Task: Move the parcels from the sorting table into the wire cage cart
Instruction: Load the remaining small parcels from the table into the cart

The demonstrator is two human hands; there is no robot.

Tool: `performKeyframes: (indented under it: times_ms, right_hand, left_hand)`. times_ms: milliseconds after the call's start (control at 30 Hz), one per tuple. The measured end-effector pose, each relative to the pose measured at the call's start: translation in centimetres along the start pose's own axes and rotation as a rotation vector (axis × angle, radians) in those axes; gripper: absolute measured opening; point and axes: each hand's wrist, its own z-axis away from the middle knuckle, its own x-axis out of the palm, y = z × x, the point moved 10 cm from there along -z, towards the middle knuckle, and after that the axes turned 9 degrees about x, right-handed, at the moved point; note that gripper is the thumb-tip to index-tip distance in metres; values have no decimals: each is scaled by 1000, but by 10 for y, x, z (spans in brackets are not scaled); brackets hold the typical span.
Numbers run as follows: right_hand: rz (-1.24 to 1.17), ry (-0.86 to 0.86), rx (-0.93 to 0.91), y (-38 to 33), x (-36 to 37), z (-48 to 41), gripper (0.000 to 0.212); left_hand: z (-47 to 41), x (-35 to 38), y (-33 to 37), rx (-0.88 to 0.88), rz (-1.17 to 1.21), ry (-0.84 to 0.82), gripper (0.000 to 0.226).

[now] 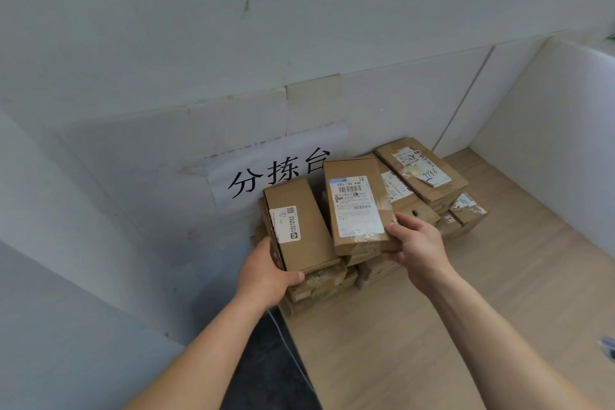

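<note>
Over table (399,326), both hands grip parcels: left (266,273), right (416,243).

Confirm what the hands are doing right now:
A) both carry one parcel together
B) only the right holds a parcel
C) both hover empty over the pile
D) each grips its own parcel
D: the left hand grips the small-label parcel, while the right hand grips the large-label parcel.
</note>
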Motion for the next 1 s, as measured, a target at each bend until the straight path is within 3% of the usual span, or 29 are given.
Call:
performKeyframes:
  times_ms: [167, 367, 800, 1000]
  right_hand:
    - [-7, -15, 6, 4, -2, -3, 23]
    - [15, -47, -7, 4, 1, -3, 21]
    - [-52, -110, -24, 7, 0, 30, 38]
    - [-86, -213, -108, -7, 16, 62, 24]
  left_hand:
    - [4, 7, -25, -161, 242, -22, 104]
    - [9, 11, -25, -257, 599, 57, 93]
    - [43, -11, 6, -100, 579, 103, 81]
    - [86, -50, 14, 15, 552, 184, 79]
